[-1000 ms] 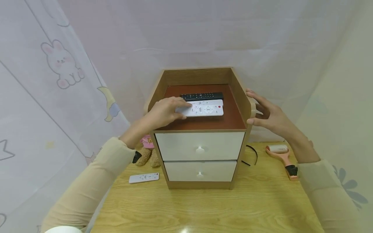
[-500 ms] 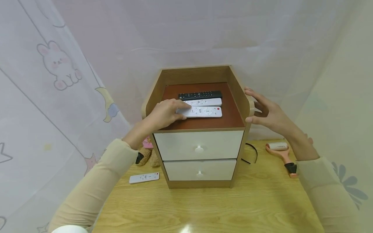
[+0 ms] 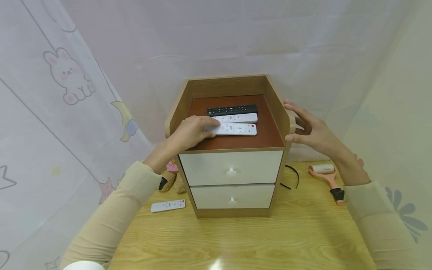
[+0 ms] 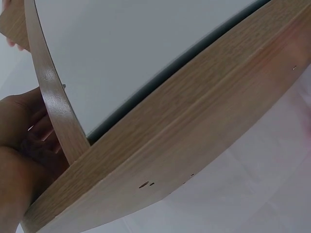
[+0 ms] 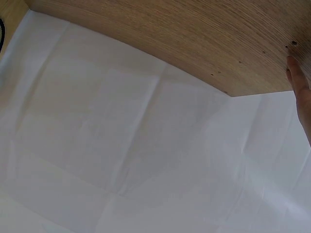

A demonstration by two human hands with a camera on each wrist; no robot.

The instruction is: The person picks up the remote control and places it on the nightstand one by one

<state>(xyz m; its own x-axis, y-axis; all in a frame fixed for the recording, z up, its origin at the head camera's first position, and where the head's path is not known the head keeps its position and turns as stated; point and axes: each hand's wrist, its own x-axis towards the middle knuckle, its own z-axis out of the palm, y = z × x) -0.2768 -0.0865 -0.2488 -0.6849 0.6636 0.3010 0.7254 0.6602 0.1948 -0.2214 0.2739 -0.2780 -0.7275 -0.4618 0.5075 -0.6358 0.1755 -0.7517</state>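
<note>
On the brown top of the small wooden cabinet (image 3: pixel 243 142), my left hand (image 3: pixel 190 131) pinches the left end of a white remote control (image 3: pixel 236 129), thumb along its front edge. The remote lies flat near the front. Just behind it lies a second white remote (image 3: pixel 244 118), partly hidden, and behind that a black remote (image 3: pixel 233 110). My right hand (image 3: pixel 312 129) is at the outer side of the cabinet's right panel, fingers spread. In the right wrist view a finger (image 5: pixel 297 80) touches that panel. The left wrist view shows part of my left hand (image 4: pixel 19 141) beside the cabinet edge; the remotes are hidden there.
Another white remote (image 3: pixel 168 206) lies on the wooden table (image 3: pixel 236 243) left of the cabinet. A plush toy (image 3: pixel 170 180) stands partly hidden behind it. To the right are a black headband-like hoop (image 3: pixel 297 176) and an orange-handled lint roller (image 3: pixel 327 178). White drapes (image 3: pixel 229 37) hang behind.
The gripped white remote has come down and slightly forward, away from the second white remote that it partly covered. The view has tilted slightly; my right hand has hardly moved.
</note>
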